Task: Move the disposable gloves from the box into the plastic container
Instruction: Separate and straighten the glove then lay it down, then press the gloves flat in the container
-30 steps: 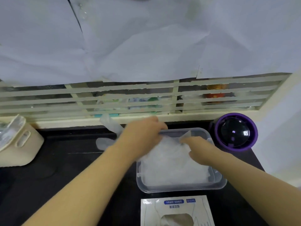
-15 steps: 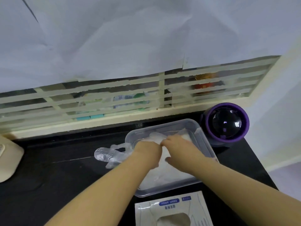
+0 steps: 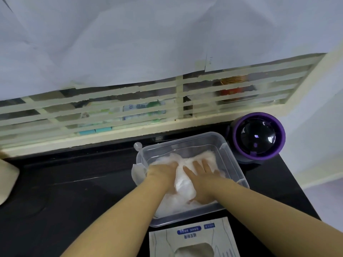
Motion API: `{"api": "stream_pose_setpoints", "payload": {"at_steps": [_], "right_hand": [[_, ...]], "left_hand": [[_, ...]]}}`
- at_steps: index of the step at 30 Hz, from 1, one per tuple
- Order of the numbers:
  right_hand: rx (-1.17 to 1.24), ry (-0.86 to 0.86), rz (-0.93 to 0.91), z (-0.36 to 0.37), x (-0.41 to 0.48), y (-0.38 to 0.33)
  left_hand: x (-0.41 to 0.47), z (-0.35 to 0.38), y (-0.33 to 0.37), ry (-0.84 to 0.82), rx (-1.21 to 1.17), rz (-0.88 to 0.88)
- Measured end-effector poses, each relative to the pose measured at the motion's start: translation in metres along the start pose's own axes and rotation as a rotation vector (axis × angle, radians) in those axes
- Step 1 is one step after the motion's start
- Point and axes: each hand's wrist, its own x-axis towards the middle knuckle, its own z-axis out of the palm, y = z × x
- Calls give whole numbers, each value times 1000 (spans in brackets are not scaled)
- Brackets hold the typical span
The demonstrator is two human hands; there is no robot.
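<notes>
1. The disposable gloves (image 3: 182,185) lay as a crumpled, whitish, translucent heap inside the plastic container (image 3: 228,157), filling most of its floor.
2. A stray glove (image 3: 137,172) hung over the container's left rim, partly inside and partly outside. One clear finger of it stuck up near the far left corner.
3. The right hand (image 3: 202,181) rested flat on the heap with its fingers straight and spread, pressing down and gripping nothing.
4. The left hand (image 3: 163,173) sat on the left part of the heap, just beside the right hand. Its fingertips sank into the film, so I cannot tell whether they were curled around any glove.
5. The two hands were close together, with a fold of gloves bulging up between them.
6. The container was clear and rectangular, and it stood on the black worktop (image 3: 74,191).
7. The box (image 3: 193,238) lay just on the near side of the container. It was white with blue labels, cut off by the bottom edge of the view, and more gloves showed through its opening.
8. A round purple device (image 3: 258,137) with a glossy black dome stood just beside the container's far right corner.
9. A beige object (image 3: 7,179) sat at the left edge, well apart from the container.
10. Behind the worktop ran a window grille (image 3: 130,112), with white paper sheets (image 3: 148,34) covering the pane above it.
</notes>
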Motion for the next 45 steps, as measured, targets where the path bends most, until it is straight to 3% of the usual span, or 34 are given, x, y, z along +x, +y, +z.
{"api": "stream_pose_setpoints", "payload": {"at_steps": [6,10,13,15,18,20,23,26,29,36,38,42,45], "right_hand": [[66,-3,-45,-12,-12,-1],[333,144,-144,-40,-50,3],[514,273,-217,-59,-77,-1],[678,269,-300,-67,-91,-11],[1000,131,-465,-68,-109,-30],[1215,124,-560,-66,-120,-40],[1460,254,-617,-72,-136,-50],[1544,454,-566,-85,-150,-52],[1457,616,-432,-90,-156,-47],[1442,678,-403,-83,-164,-32],[1463,668,-418,-84,-166,-31],[1579,620,-439,-87,-167,-28],[1626,578,-457,-89,-166,-29]], "left_hand": [[-23,-9,-4,78,19,58],[-70,-43,-33,292,-448,238],[-104,-63,-52,575,-798,284],[-116,-71,-58,728,-1010,312],[-129,-78,-57,937,-1273,353],[-135,-80,-55,1032,-1351,392],[-143,-79,-51,1103,-1248,423],[-152,-76,-46,1106,-1089,459],[-160,-74,-43,1101,-1046,500],[-167,-74,-56,983,-1305,475],[-165,-77,-59,873,-1417,481],[-164,-83,-64,430,-1875,608],[-163,-82,-64,295,-1876,632]]}}
